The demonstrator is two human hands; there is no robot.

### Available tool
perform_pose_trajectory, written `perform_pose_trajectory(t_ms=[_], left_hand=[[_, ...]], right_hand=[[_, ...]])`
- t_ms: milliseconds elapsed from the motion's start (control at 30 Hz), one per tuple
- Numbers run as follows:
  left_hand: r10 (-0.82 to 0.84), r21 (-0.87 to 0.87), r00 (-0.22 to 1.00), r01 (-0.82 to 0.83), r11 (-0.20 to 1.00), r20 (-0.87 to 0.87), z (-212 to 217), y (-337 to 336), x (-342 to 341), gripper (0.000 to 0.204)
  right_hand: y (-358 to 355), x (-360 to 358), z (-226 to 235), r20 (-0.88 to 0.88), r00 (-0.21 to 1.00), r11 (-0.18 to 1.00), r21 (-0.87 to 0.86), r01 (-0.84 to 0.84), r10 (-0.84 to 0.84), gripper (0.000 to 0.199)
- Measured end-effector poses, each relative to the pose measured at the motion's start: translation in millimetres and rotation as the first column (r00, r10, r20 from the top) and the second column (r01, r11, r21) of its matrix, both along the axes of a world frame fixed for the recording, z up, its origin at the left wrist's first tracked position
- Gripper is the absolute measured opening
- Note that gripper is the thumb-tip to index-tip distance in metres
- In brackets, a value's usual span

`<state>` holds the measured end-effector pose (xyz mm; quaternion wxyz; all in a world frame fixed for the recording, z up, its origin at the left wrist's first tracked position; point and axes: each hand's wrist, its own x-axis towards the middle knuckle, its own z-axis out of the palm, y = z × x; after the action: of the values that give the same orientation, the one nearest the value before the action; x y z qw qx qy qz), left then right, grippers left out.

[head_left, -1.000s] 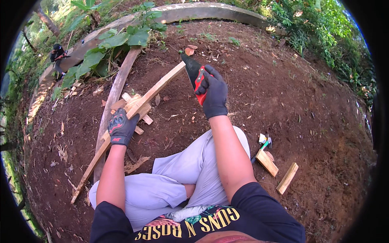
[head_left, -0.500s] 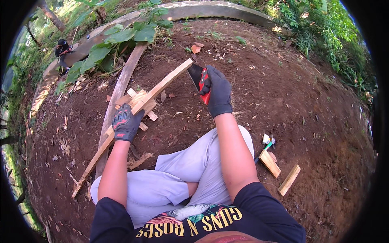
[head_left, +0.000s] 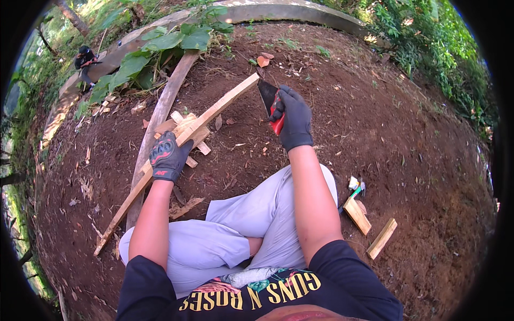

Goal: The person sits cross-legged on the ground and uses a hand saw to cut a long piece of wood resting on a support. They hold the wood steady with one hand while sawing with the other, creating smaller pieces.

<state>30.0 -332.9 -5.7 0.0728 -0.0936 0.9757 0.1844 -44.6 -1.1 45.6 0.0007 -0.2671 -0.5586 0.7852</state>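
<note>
A long, narrow strip of pale wood [head_left: 224, 102] slants from lower left up to the middle, its upper end raised in front of me. My left hand [head_left: 170, 155], in a black glove with red trim, is closed round it partway along. In the matching glove, my right hand [head_left: 295, 120] grips the red handle of a handsaw [head_left: 267, 96]. The saw's dark blade lies right by the strip's upper end; whether it touches the wood I cannot tell. Several short wood offcuts [head_left: 203, 147] are piled beneath the strip, beside my left hand.
A weathered plank [head_left: 163, 109] lies under the strip. Right of my knee are a green-and-black hammer [head_left: 356, 188] and two wood blocks, one a loose block [head_left: 382, 238]. Leafy plants [head_left: 170, 40] and a low concrete border [head_left: 289, 13] lie beyond. Another person [head_left: 85, 61] sits far left.
The view has shifted slightly. Both hands keep their grips on the strip and saw, and the blade stays by the strip's upper end.
</note>
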Motion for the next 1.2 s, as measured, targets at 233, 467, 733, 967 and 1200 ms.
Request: perform_pose_trajectory(t_ms=[233, 467, 733, 967, 1200], left_hand=[[-0.009, -0.031, 1.0, 0.009, 0.999, -0.015, -5, -2, 1, 0.055], [-0.021, -0.027, 0.999, 0.019, 0.999, -0.045, -10, -5, 2, 0.056], [-0.011, -0.03, 1.0, 0.011, 1.0, -0.007, -4, 0, -1, 0.056], [-0.003, -0.032, 1.0, 0.003, 0.999, -0.016, -5, -2, 1, 0.055], [-0.004, -0.036, 1.0, 0.003, 0.999, -0.025, -2, 0, 1, 0.057]], right_hand=[[-1, -2, 2, -0.037, 0.999, 1.0, 0.022, 0.018, -0.018, 0.03], [-2, 0, 6, -0.06, 0.998, 1.0, -0.007, 0.01, -0.011, 0.03], [2, -3, -7, -0.056, 0.998, 1.0, -0.003, -0.023, 0.022, 0.037], [-5, 0, 3, -0.022, 1.0, 0.993, 0.118, -0.019, 0.021, 0.035], [-1, -1, -5, 0.008, 0.999, 0.969, 0.239, -0.054, 0.054, 0.033]])
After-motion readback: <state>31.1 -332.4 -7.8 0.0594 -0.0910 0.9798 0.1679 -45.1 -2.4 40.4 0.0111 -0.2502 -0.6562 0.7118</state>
